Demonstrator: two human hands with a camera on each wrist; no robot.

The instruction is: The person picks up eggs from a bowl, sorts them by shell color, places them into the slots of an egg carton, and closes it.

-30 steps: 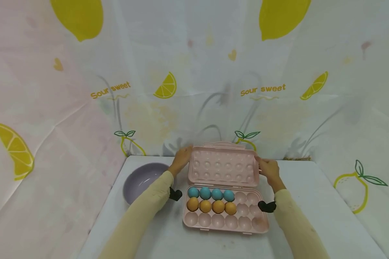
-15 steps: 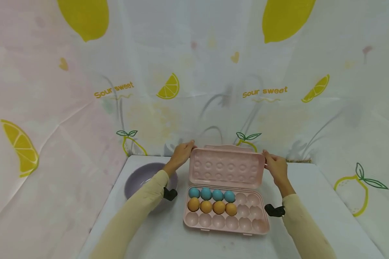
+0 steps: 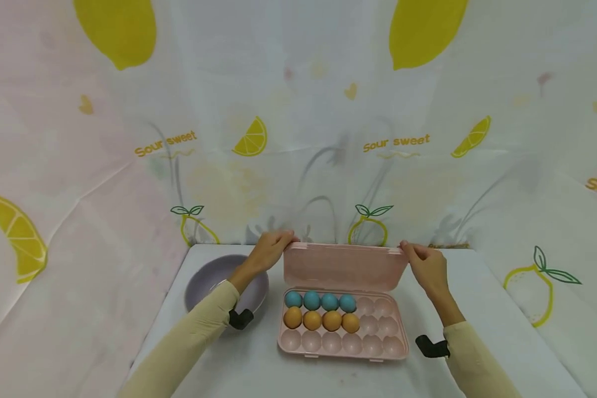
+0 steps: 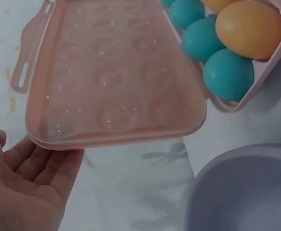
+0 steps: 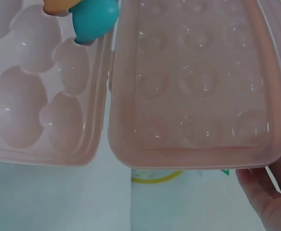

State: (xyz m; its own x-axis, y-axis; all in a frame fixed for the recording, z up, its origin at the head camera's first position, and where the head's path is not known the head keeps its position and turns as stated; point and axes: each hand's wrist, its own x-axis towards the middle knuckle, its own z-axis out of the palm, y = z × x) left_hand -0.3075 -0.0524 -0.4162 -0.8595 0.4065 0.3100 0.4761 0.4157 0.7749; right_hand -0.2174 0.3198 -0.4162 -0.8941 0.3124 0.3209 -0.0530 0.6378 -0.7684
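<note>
A pink plastic egg box (image 3: 373,346) lies on the table, its hinged lid (image 3: 345,268) standing up at the back and tilted forward. My left hand (image 3: 267,253) holds the lid's upper left corner, and my right hand (image 3: 430,271) holds the upper right one. In the left wrist view the left fingers (image 4: 49,168) lie behind the lid's corner; the right fingers (image 5: 258,185) do likewise in the right wrist view. Several blue eggs (image 3: 312,300) fill part of the back row and several orange eggs (image 3: 312,320) part of the middle row. The front row's cups hold nothing.
A grey-purple bowl (image 3: 199,287) stands left of the egg box, partly behind my left forearm. The white table (image 3: 477,309) ends at a lemon-printed curtain (image 3: 298,166) at the back and sides.
The lid has swung up and forward from leaning back, so its inside faces the head camera less. Both hands have moved with it, the right one shifting to the upper right corner.
</note>
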